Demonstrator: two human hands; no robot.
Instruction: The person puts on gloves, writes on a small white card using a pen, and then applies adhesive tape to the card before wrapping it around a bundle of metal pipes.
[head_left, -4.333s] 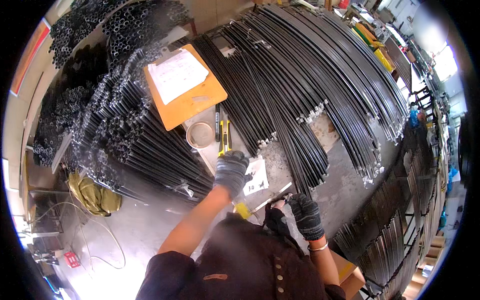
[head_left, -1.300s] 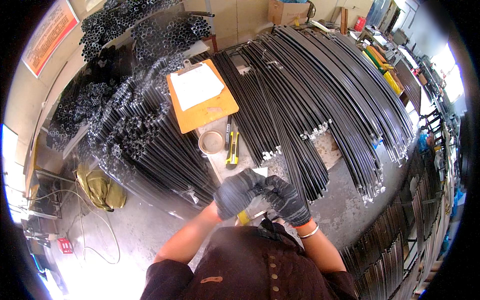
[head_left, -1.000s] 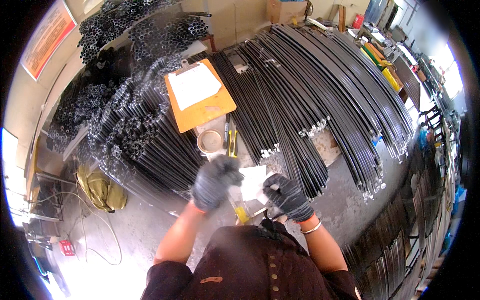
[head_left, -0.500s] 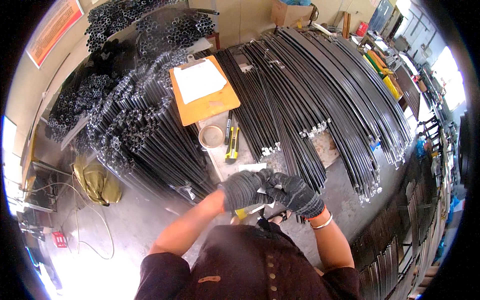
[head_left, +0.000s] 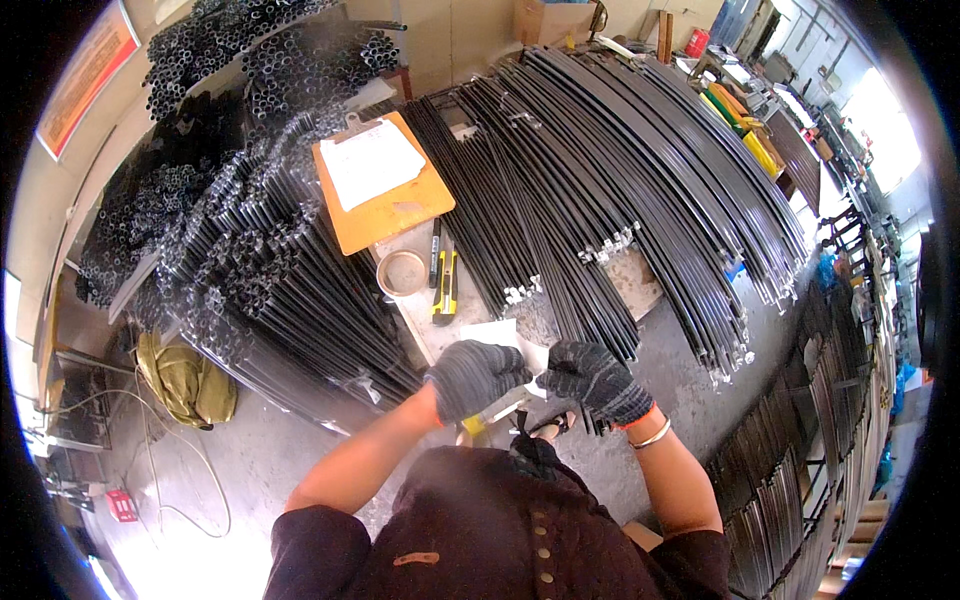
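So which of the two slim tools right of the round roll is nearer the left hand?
The yellow-and-black cutter: its lower end lies closer to the left hand. The black marker ends farther up.

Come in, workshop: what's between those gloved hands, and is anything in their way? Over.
Right hand pinching a white slip. Left hand at its other edge, grip unclear. Yellow-and-black utility knife lying beyond left hand, blocking neither.

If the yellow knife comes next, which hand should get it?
Probably the left hand: it's nearer the yellow knife, which lies just beyond it. The right hand is farther off. Both are at the white paper, though.
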